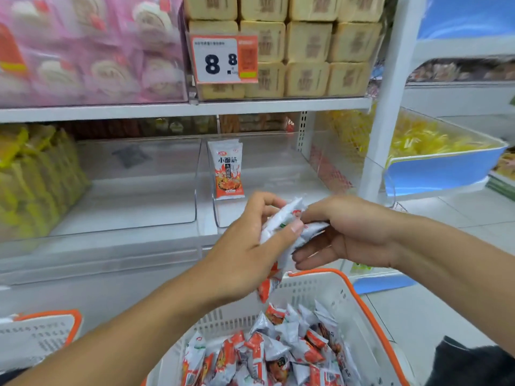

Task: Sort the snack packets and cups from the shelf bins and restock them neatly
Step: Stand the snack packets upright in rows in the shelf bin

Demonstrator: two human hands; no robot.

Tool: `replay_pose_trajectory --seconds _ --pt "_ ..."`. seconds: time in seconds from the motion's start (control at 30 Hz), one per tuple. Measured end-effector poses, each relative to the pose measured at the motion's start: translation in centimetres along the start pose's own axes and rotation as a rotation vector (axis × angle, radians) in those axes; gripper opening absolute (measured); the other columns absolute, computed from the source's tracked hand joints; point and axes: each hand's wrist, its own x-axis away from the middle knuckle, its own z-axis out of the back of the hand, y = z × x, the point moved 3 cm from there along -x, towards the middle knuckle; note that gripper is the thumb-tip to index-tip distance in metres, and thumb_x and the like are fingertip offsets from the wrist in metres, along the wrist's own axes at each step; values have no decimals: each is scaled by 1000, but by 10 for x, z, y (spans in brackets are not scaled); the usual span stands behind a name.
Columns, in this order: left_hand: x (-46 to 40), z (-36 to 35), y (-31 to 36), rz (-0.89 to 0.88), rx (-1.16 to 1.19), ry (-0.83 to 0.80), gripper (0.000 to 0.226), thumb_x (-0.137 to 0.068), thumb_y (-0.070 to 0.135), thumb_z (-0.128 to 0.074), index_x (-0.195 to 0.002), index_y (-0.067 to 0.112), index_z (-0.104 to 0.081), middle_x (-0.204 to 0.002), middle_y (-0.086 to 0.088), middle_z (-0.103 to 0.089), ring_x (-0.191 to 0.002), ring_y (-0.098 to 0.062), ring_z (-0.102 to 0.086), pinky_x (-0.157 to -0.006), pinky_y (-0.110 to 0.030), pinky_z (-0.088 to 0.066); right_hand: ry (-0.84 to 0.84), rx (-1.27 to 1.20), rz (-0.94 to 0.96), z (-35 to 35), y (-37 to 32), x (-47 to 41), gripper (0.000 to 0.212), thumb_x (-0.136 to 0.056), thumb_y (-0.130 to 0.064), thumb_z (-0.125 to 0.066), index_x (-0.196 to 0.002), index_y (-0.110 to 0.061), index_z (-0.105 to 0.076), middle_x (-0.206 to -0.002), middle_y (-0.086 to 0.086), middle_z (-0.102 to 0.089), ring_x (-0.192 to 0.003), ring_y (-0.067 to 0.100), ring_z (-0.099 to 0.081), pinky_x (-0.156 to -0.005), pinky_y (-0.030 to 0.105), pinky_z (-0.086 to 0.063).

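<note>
My left hand (245, 246) and my right hand (342, 232) meet above a white basket with an orange rim (356, 296). Together they hold a small bunch of white-and-orange snack packets (281, 227); the left thumb presses on the bunch and the right fingers curl round its far side. One packet of the same kind (227, 169) stands upright against the left wall of a clear shelf bin (273, 174). The basket holds several more of these packets (278, 355).
A wide clear bin (133, 185) sits left of the packet's bin. Yellow packets (33, 174) fill the far left. Above are pink cake rolls (92, 51), tan boxes (306, 43) and a price tag (224, 59). A second basket (39, 332) sits at lower left.
</note>
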Motion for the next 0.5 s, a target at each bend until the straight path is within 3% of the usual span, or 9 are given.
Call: replay_pose_trajectory --seconds 0.1,0.2,0.3,0.4,0.5 --pt "2 0 -10 73 -60 -97 66 -83 59 -68 -132 44 -27 -97 11 -69 -71 -10 -70 -73 -41 -58 -10 -76 -24 7 -1 1 25 -99 -13 -50 -106 2 -68 -96 22 -73 -77 30 -69 -78 44 -62" --pt "0 -3 -7 31 -170 -46 65 -79 62 -68 -130 43 -33 -96 14 -69 -77 -6 -70 -73 -43 -58 -61 -17 -29 11 -2 5 43 -99 -35 -50 -116 1 -67 -111 25 -70 -79 30 -68 -76 43 -62" --pt "2 -14 -4 13 -441 14 60 -71 66 -53 -122 41 -34 -94 13 -65 -81 -12 -65 -70 -42 -54 -129 190 14 5 -2 12 67 -83 -64 -55 -111 -6 -71 -109 20 -73 -89 31 -69 -84 43 -59" --pt "3 -22 -1 11 -579 112 52 -77 52 -59 -119 36 -35 -96 10 -63 -83 -20 -62 -67 -37 -51 -65 242 144 4 -1 7 42 -86 -36 -70 -111 -2 -71 -102 17 -75 -98 36 -72 -92 47 -57" --pt "-2 -16 -4 66 -513 98 71 -70 57 -69 -127 36 -32 -100 16 -62 -88 -12 -62 -71 -31 -49 -19 249 195 18 -2 0 22 -90 -9 -67 -109 0 -70 -98 19 -75 -98 36 -72 -80 36 -62"
